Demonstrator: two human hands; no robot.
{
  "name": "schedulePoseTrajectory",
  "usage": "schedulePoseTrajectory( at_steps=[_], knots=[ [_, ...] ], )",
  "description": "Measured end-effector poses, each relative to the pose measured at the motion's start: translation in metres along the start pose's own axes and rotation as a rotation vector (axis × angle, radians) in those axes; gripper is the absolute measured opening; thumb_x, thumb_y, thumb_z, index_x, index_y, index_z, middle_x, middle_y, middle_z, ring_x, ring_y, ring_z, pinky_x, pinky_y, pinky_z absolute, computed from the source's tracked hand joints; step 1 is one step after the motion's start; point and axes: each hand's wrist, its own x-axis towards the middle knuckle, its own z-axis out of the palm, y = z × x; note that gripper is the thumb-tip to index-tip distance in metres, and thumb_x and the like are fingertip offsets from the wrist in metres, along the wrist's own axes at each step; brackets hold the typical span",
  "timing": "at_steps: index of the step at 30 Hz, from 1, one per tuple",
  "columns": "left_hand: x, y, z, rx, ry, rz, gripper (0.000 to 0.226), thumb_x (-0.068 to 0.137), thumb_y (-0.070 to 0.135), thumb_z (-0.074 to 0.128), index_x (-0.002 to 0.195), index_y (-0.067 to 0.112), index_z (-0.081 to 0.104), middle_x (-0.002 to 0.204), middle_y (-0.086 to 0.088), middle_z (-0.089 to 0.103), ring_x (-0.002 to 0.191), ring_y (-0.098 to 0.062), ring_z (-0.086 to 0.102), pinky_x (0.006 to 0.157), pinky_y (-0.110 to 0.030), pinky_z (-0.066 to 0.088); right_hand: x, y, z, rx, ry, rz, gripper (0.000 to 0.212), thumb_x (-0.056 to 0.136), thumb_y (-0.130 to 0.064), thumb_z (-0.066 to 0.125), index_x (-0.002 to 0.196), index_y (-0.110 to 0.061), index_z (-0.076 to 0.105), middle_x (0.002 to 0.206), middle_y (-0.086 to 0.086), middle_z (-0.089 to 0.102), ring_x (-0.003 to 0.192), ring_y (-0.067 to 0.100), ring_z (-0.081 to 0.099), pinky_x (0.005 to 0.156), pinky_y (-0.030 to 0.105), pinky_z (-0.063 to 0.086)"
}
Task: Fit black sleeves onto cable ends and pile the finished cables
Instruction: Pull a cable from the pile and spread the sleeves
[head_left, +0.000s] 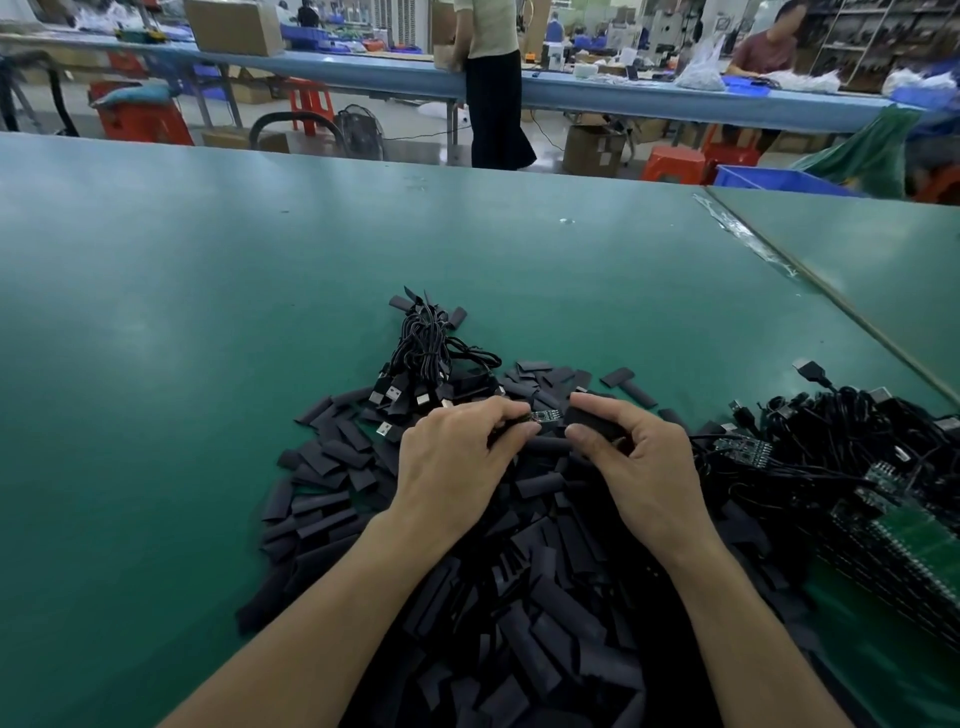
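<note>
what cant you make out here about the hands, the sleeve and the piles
Head view only:
- Whether the board end has entered the black sleeve: the right hand covers its mouth.
- How the left hand grips the board end: its own knuckles hide it.
- Green boards: cut off by the right edge.

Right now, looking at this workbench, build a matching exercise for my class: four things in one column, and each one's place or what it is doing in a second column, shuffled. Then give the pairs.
Column A
1. left hand
2. right hand
3. bundle of USB cables
4. tangle of cables with bare boards

Column B
a. lies beyond the hands, at the far edge of the sleeve heap
b. pinches a black sleeve
c. lies at the right side of the green table
d. pinches a cable end with a small board

Pairs: 1-d, 2-b, 3-a, 4-c
</note>
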Motion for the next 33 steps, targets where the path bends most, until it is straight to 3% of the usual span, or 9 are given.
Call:
schedulePoseTrajectory(
  at_steps=[5,11,19,26,30,33],
  knots=[
    [0.0,-0.005,0.001,-0.139,-0.044,-0.079,0.021,0.087,0.037,0.075,0.107,0.029,0.077,0.089,0.014,0.074,0.082,-0.003,0.067,0.072,-0.034,0.057,0.001,0.002,0.0,0.025,-0.01,-0.019,0.028,0.085,-0.015,0.077,0.106,-0.032,0.073,0.095,-0.023,0.072,0.09,-0.007,0.068,0.079,0.008,0.05],
    [0.0,-0.008,0.003,-0.121,-0.065,-0.093,0.019,0.086,0.044,0.074,0.103,0.035,0.076,0.086,0.019,0.073,0.083,0.0,0.064,0.065,-0.017,0.045,0.001,0.001,0.0,0.047,-0.023,-0.045,0.025,0.086,-0.014,0.076,0.096,-0.037,0.073,0.092,-0.022,0.074,0.083,-0.002,0.07,0.074,0.011,0.05],
    [0.001,-0.01,0.002,-0.18,-0.102,-0.134,0.017,0.086,0.043,0.075,0.102,0.037,0.076,0.088,0.022,0.072,0.086,0.003,0.065,0.076,-0.032,0.054,0.001,0.001,0.001,0.07,-0.039,-0.035,0.031,0.083,-0.013,0.078,0.107,-0.032,0.072,0.097,-0.02,0.073,0.089,-0.006,0.069,0.076,0.008,0.051],
    [0.001,-0.013,0.003,-0.15,-0.163,-0.114,0.018,0.086,0.046,0.073,0.103,0.043,0.073,0.071,0.037,0.059,0.085,0.009,0.062,0.068,-0.014,0.04,0.0,0.002,0.002,-0.003,-0.04,-0.035,0.028,0.083,-0.019,0.079,0.109,-0.029,0.075,0.101,-0.022,0.071,0.095,-0.008,0.066,0.082,0.009,0.05],
    [0.001,-0.013,0.002,-0.158,-0.159,-0.104,0.018,0.087,0.047,0.072,0.104,0.044,0.072,0.074,0.037,0.06,0.085,0.008,0.063,0.068,-0.016,0.042,-0.001,-0.001,0.0,0.026,-0.101,-0.053,0.032,0.082,-0.018,0.079,0.101,-0.042,0.071,0.096,-0.032,0.07,0.096,-0.009,0.066,0.081,0.007,0.049],
    [0.002,-0.011,0.001,-0.199,-0.159,-0.096,0.02,0.086,0.046,0.073,0.106,0.045,0.071,0.078,0.034,0.065,0.083,0.007,0.064,0.07,-0.022,0.048,0.0,-0.002,-0.001,0.064,-0.127,-0.06,0.032,0.083,-0.014,0.078,0.1,-0.04,0.072,0.099,-0.028,0.072,0.095,-0.006,0.068,0.08,0.008,0.049]
  ],
)
